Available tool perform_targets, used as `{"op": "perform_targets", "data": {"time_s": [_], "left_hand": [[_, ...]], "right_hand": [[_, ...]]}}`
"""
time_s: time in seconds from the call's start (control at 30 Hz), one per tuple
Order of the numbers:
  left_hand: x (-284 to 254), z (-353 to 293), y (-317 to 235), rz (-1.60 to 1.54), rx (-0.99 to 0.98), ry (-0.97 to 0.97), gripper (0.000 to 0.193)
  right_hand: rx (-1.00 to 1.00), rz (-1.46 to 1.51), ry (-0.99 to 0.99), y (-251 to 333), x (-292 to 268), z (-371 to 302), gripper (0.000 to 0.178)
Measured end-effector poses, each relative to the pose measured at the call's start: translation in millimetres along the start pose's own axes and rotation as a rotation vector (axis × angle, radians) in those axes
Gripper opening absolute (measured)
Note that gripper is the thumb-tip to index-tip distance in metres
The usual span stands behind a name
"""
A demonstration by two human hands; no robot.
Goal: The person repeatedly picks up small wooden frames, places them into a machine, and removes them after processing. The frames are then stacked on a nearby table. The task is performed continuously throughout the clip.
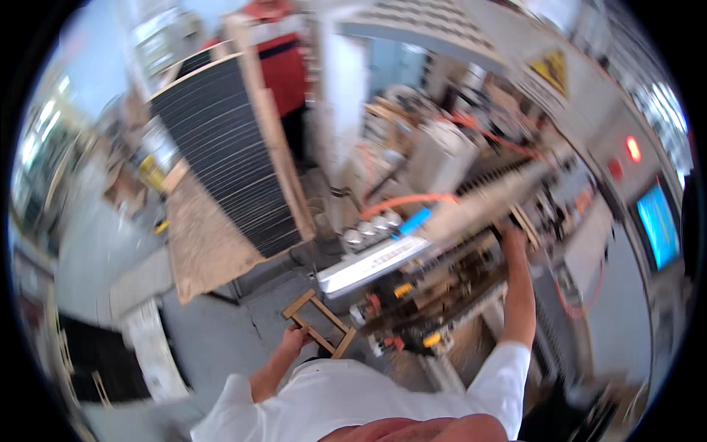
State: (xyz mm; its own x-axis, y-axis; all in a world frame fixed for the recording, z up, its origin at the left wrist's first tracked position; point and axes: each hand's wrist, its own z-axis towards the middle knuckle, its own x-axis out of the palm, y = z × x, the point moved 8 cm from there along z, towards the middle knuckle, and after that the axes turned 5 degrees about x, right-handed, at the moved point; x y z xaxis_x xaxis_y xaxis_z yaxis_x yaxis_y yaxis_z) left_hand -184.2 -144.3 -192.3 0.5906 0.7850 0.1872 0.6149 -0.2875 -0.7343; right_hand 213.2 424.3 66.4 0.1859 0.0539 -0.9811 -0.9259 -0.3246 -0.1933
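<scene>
Lighting bright and diffuse overall; light strips (50, 127) at far left overexposed. Red lamp (633, 149) and blue screen (658, 227) at right glow strongly; white shirt (353, 398) at near side very bright. Motion blur softens far clutter (442, 151); wooden frame (331, 314), left of centre, reads more clearly. Fisheye curvature bends outer edges; black border surrounds the view

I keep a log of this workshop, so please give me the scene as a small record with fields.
Left hand: holds a small wooden frame
Right hand: at the machine, near a wooden piece; exact contact unclear
Lit parts: bluish screen, red light
Background: person in red and white top; dark striped panel
Image: partly blurred
</scene>
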Motion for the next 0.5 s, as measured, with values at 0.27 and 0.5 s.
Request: {"op": "perform_targets", "data": {"time_s": [0.27, 0.5], "left_hand": [[6, 13, 11, 0.128, 0.084, -0.140, 0.024], [12, 10, 4, 0.294, 0.099, -0.156, 0.026]], "right_hand": [[-0.081, -0.021, -0.192, -5, 4, 7, 0.013], [-0.032, 0.023, -0.118, -6, 4, 8, 0.010]]}}
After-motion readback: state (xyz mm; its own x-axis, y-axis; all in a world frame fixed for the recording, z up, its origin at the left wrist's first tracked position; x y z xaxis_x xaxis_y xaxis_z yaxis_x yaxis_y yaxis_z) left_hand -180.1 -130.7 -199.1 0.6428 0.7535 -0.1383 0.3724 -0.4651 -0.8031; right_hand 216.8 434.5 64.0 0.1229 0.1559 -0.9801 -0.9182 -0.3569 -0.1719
